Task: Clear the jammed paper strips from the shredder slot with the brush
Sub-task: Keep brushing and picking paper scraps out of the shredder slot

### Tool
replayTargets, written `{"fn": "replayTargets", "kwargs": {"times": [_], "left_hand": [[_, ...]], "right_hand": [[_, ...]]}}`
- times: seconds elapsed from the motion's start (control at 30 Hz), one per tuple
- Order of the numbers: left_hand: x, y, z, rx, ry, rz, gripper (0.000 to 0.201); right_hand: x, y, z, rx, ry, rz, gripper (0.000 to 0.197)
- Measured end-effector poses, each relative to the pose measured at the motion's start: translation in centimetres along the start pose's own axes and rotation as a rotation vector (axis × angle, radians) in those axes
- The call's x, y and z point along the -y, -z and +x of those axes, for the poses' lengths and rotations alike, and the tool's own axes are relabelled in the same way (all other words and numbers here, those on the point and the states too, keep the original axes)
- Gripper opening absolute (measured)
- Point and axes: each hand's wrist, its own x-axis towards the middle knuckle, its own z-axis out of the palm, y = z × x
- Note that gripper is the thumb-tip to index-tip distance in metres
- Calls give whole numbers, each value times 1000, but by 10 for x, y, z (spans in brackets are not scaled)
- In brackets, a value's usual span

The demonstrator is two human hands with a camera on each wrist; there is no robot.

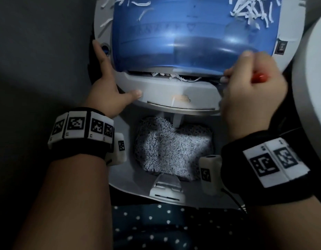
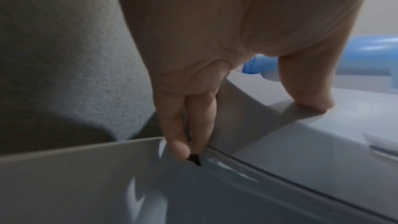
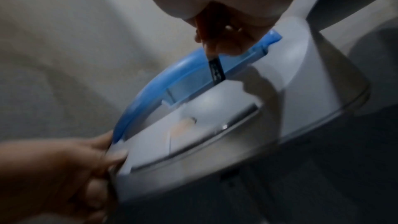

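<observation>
At centre frame, my left hand point(image 1: 109, 91) braces the shredder point(image 1: 166, 91), fingers straight along its left edge, thumb on its grey front. My right hand point(image 1: 249, 94) curls its fingers around the brush point(image 1: 257, 77) at the slot's right end, where paper strips point(image 1: 174, 77) sit jammed.
</observation>
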Motion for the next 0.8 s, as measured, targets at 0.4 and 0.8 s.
{"fn": "replayTargets", "kwargs": {"times": [0.4,0.8], "left_hand": [[-1,1,1,16,-1,-15,119],[-1,0,3,41,13,-30,119]], "right_hand": [[5,-31,-32,110,-210,162,31],[14,-45,-35,96,-227,180,35]]}}
